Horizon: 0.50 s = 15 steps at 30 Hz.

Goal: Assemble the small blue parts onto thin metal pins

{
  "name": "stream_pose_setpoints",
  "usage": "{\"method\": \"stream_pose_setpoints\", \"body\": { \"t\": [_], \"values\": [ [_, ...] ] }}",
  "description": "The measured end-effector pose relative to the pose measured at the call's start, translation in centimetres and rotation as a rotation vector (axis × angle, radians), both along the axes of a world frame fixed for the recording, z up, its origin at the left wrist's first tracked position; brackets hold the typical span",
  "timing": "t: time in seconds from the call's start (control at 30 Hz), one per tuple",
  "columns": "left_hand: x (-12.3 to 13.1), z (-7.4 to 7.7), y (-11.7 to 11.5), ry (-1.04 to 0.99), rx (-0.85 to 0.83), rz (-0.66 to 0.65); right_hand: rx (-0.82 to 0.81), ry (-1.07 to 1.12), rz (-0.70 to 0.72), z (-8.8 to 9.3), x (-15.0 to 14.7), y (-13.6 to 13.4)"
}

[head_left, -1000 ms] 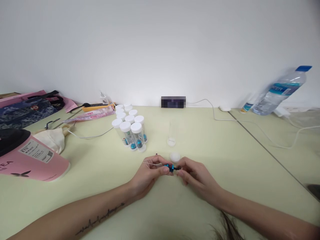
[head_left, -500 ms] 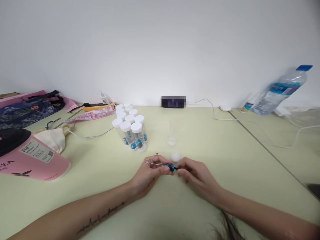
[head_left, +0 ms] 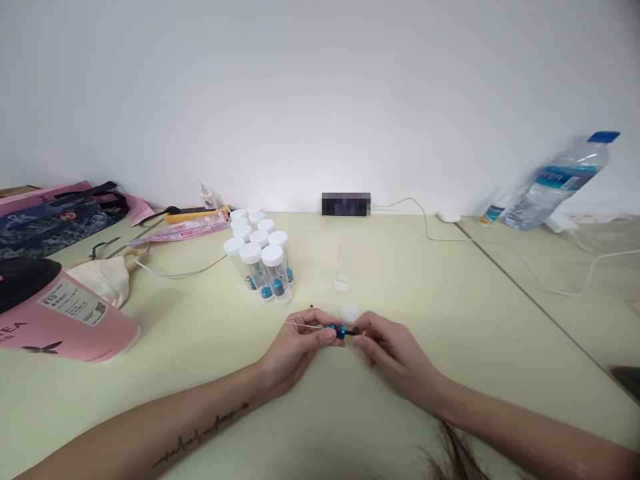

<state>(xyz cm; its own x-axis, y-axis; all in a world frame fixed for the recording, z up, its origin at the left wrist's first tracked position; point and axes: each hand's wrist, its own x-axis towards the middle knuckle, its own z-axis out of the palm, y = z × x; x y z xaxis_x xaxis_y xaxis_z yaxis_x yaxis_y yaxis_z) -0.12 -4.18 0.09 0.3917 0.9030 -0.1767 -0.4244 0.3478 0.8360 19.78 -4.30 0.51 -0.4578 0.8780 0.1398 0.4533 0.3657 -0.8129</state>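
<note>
"Progress, as far as it shows?"

"Capped tubes (head_left: pixel 276 273) stand clustered to the left, blue parts visible low in the front ones; those look finished. One uncapped tube (head_left: pixel 343 270) stands apart, with a loose white cap (head_left: pixel 350 313) just in front of it, so that one seems undone."

"And the blue cylinder (head_left: pixel 340 331)?"

"Outside any tube, held between both hands above the table (head_left: pixel 320 413). The left hand (head_left: pixel 303 340) pinches it between thumb and fingers; the right hand (head_left: pixel 393 340) seems pinched on the black stem (head_left: pixel 350 333) at its end."

"Materials?"

"Rounded, with a metallic-looking sheen. A thin, straight wire (head_left: pixel 305 326) runs leftward from it. The tubes are clear and slim, glass or plastic I can't tell; the loose cap is round, the tabletop smooth, pale green."
</note>
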Motion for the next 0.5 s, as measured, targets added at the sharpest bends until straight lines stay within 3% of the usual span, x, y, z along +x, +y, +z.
{"method": "stream_pose_setpoints", "body": {
  "t": [0.5],
  "values": [
    [0.06,0.03,-0.1,-0.022,-0.046,-0.012,0.068,0.031,-0.042,-0.23,0.08,-0.17]
  ]
}}
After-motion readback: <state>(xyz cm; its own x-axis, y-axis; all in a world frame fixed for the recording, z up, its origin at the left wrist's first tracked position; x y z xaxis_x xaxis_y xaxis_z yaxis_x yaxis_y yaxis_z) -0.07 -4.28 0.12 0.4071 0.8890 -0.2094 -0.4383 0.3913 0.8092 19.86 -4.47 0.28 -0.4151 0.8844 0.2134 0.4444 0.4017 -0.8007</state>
